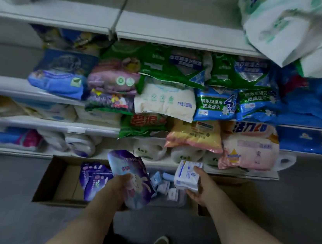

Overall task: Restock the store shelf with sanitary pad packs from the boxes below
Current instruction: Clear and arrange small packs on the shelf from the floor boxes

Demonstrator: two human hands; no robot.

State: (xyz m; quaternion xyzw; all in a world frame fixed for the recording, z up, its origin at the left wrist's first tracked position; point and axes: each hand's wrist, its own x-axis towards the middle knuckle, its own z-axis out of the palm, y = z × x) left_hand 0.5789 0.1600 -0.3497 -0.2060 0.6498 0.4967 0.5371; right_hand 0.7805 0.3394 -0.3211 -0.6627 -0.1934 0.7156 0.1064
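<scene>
The person stands over an open cardboard box (pixel 47 181) on the floor in front of the store shelving, with a pack in each hand — this looks like the lifting step, stock just taken up and not yet placed. The left hand (pixel 116 187) grips a purple sanitary pad pack (pixel 132 179) from below, fingers curled round its lower edge so that the pack stands tilted above the box. The right hand (pixel 198 187) holds a smaller white-and-blue pad pack (pixel 187 175), thumb on its upper right corner and fingers wrapped under its base; how tightly they close cannot be made out.

More purple packs (pixel 92 178) lie in the left part of the box, and small pale blue packets (pixel 161 180) sit loose towards its middle, between the two hands. A second box seems to lie to the right, behind the right forearm, though little of it shows.

The shelves above are crowded with detergent bags (pixel 171 66) and tissue rolls (pixel 148 150); the upper shelf (pixel 68 13) has bare board showing left of centre. No row of pad packs is plainly visible — so the next move likely calls for raising both packs clear of the box and finding the right slot, one roomy enough to take them without knocking the leaning bags loose.
</scene>
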